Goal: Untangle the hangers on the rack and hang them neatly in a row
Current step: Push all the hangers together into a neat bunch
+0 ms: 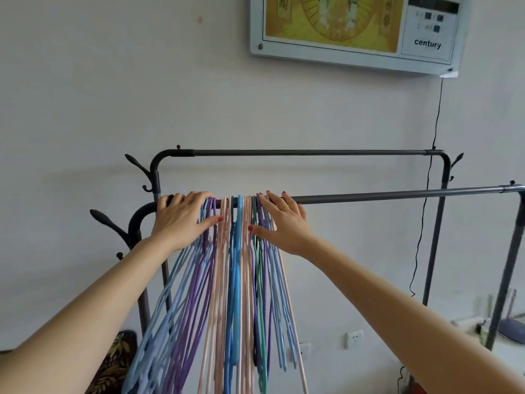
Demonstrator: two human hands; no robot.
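Several thin plastic hangers (233,280) in light blue, purple, pink, bright blue and green hang bunched on the near dark rail (369,196) of the rack, towards its left end. My left hand (181,220) lies flat against the left side of the bunch, fingers spread over the rail and the light blue and purple hooks. Against the bunch's right side presses my right hand (284,223), fingers apart, a ring on one finger. Neither hand grips a hanger.
A second, farther rail (309,152) runs behind and above. Branch-shaped hooks (108,220) stick out at the rack's left post. A framed wall panel (355,29) hangs above with a cable running down. Wall sockets (355,338) sit low on the wall.
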